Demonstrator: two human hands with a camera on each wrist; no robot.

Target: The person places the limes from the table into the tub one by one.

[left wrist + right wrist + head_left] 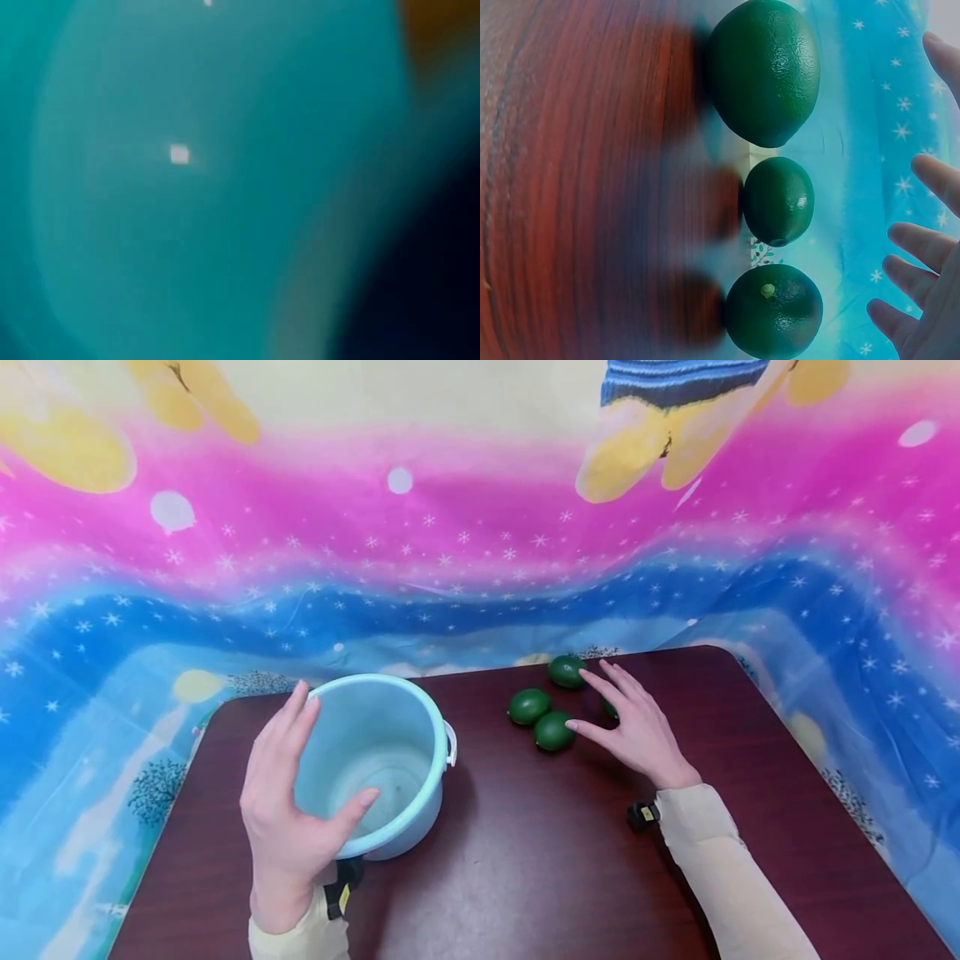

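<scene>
A light blue bucket [417,828] stands upright on the left part of the table. My left hand [283,802] is at its near left side, fingers extended, thumb reaching over the opening; whether it touches the rim I cannot tell. The left wrist view is filled by the blurred bucket wall [150,225]. Green limes lie back right: one lime [566,672] behind, two side by side, and another lime [611,709] mostly hidden by my right hand [637,727]. That hand hovers with spread fingers, holding nothing. In the right wrist view, the fingers are apart from the limes [763,73].
The dark reddish-brown table [510,877] has its back edge just behind the limes and bucket. A white handle joint [451,744] sticks out from the bucket's right side. A colourful printed cloth [465,527] hangs behind and around the table.
</scene>
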